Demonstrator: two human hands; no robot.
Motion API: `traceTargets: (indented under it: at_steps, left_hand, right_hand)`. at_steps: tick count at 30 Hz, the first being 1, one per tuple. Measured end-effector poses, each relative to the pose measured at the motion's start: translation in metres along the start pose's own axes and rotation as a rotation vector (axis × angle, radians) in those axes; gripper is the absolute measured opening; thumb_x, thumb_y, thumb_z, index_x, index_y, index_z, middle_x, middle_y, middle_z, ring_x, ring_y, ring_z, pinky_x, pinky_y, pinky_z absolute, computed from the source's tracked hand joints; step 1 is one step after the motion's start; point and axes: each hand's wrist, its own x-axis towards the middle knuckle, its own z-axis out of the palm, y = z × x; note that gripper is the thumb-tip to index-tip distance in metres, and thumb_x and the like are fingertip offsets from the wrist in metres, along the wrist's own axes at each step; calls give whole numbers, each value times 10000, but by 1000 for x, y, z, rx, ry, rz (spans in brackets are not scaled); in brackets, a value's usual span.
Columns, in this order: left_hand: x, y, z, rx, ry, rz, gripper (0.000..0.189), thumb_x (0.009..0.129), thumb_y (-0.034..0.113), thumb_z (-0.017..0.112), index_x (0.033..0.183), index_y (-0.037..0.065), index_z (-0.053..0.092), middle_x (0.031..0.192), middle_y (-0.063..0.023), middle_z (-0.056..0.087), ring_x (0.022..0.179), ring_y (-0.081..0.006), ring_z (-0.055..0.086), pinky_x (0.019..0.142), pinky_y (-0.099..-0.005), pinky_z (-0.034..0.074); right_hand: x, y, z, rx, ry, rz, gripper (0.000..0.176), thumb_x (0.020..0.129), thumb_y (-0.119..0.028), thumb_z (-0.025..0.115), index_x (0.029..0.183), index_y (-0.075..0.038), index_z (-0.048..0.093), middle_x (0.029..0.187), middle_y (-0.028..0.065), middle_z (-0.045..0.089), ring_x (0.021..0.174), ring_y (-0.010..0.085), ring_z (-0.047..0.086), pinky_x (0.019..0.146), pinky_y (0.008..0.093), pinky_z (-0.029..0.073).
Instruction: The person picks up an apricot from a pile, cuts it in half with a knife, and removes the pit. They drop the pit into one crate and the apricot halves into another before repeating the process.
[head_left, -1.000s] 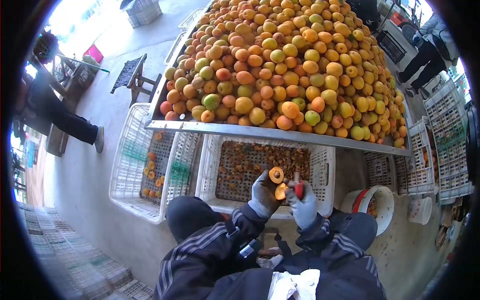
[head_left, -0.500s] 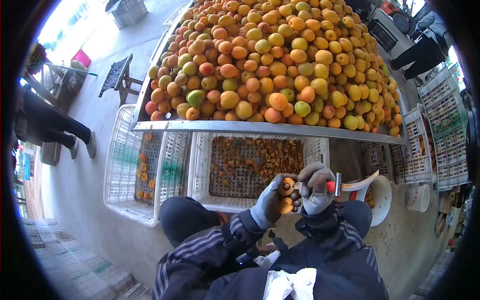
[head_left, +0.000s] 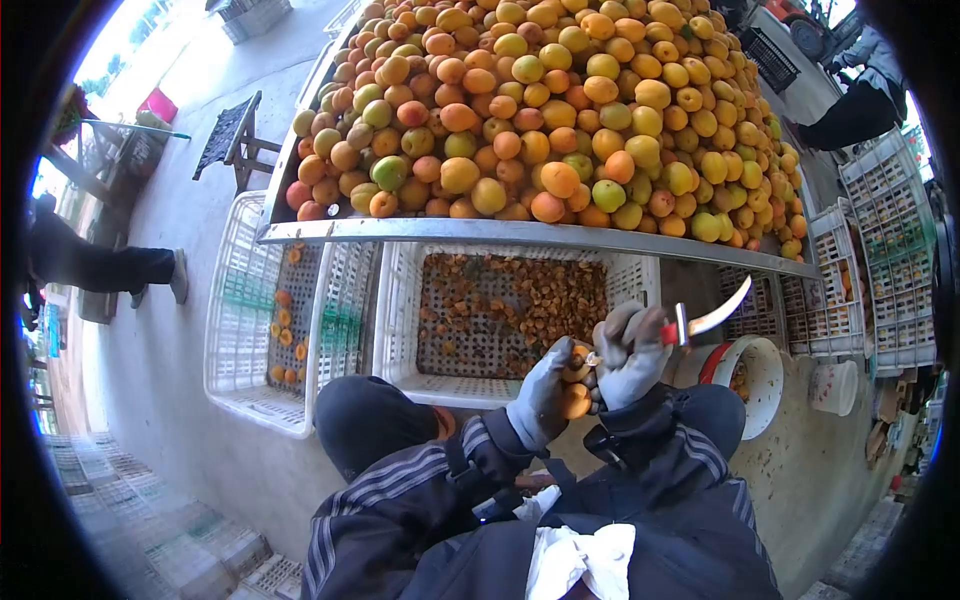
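Observation:
My left hand (head_left: pixel 538 398), in a grey-white glove with dark stains, holds a cut apricot (head_left: pixel 576 402) whose orange halves face right. My right hand (head_left: pixel 634 352), gloved too, is wrapped round the red handle of a curved knife (head_left: pixel 716 316). The blade points up and right, away from the fruit. At the handle's other end, a small metal tip meets the apricot between both hands. The right fingertips are close beside the fruit and partly hide it. Just beyond the hands is a white crate (head_left: pixel 397 305) with brown pits and scraps on its floor.
A metal-edged table (head_left: pixel 520 235) carries a large heap of apricots (head_left: pixel 520 120). To the left, another white crate (head_left: pixel 235 290) contains apricot halves. A white bucket (head_left: pixel 770 395) lies tilted by my right knee. Crates (head_left: pixel 885 240) stack at right. One person (head_left: pixel 105 265) stands left, another (head_left: pixel 855 115) far right.
My right hand has risen slightly and turned, so the knife blade swings upward. The cut apricot has tilted in my left hand. The person at left has shifted their legs.

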Motion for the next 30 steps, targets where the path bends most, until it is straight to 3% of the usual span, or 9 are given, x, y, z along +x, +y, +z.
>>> traceTargets:
  at_steps: [2, 6, 8, 13, 16, 21, 25, 28, 30]
  left_hand:
    - [3, 1, -7, -140, -236, -69, 345, 900, 430, 412, 935, 95, 486, 780, -83, 531, 659, -221, 522, 591, -341, 444]
    - [1, -1, 0, -125, -172, -23, 328, 900, 430, 401, 860, 110, 460, 732, -83, 506, 613, -225, 506, 546, -340, 434]
    - [3, -2, -1, -197, -254, -30, 317, 900, 428, 401, 809, 125, 429, 702, -73, 480, 610, -229, 506, 533, -336, 434]
    - [1, -1, 3, -223, -236, -59, 315, 896, 429, 404, 795, 132, 423, 679, -64, 458, 607, -226, 504, 513, -326, 432]
    - [1, -1, 1, -222, -234, -55, 315, 896, 426, 404, 785, 132, 422, 671, -61, 454, 599, -224, 500, 505, -324, 434]
    - [2, 1, -2, -203, -203, -79, 307, 900, 414, 399, 789, 131, 435, 657, -57, 453, 577, -221, 494, 489, -326, 435]
    - [3, 0, -3, -250, -203, -100, 304, 901, 412, 401, 826, 125, 466, 659, -53, 458, 555, -204, 483, 474, -315, 430]
    - [10, -5, -3, -148, -116, -36, 304, 896, 412, 419, 835, 120, 476, 665, -48, 463, 550, -184, 475, 473, -306, 427]
    - [12, -8, -5, -48, -39, 34, 301, 893, 409, 431, 835, 118, 478, 670, -46, 467, 548, -174, 471, 472, -301, 425]
  right_hand:
    - [5, -7, 4, 178, 182, 139, 424, 888, -417, 473, 600, -124, 368, 649, 29, 481, 397, 50, 264, 379, 211, 221]
    - [9, -15, 8, 265, 303, 279, 449, 875, -441, 484, 585, -134, 331, 605, 15, 435, 398, 46, 254, 361, 199, 197]
    - [10, -15, 5, 264, 304, 300, 453, 877, -454, 472, 589, -137, 328, 613, 19, 435, 406, 60, 262, 361, 208, 204]
    - [13, -16, 5, 340, 357, 352, 470, 869, -446, 492, 570, -141, 296, 586, 5, 388, 405, 47, 238, 361, 190, 187]
    - [13, -9, -5, 393, 270, 384, 460, 878, -470, 461, 584, -150, 310, 599, 12, 401, 414, 65, 250, 357, 212, 197]
    - [14, -7, -3, 424, 354, 424, 470, 871, -457, 485, 569, -153, 293, 580, 10, 380, 413, 60, 240, 365, 208, 191]
    - [13, -5, -3, 414, 359, 412, 482, 868, -450, 495, 562, -150, 274, 577, 12, 383, 411, 60, 230, 367, 209, 186]
    - [9, -2, -3, 284, 310, 335, 467, 859, -470, 498, 566, -133, 363, 579, 19, 419, 408, 55, 274, 369, 204, 202]
    - [0, 2, -1, -71, 62, 92, 468, 853, -492, 490, 611, -92, 475, 580, 26, 456, 413, 54, 335, 377, 198, 233]
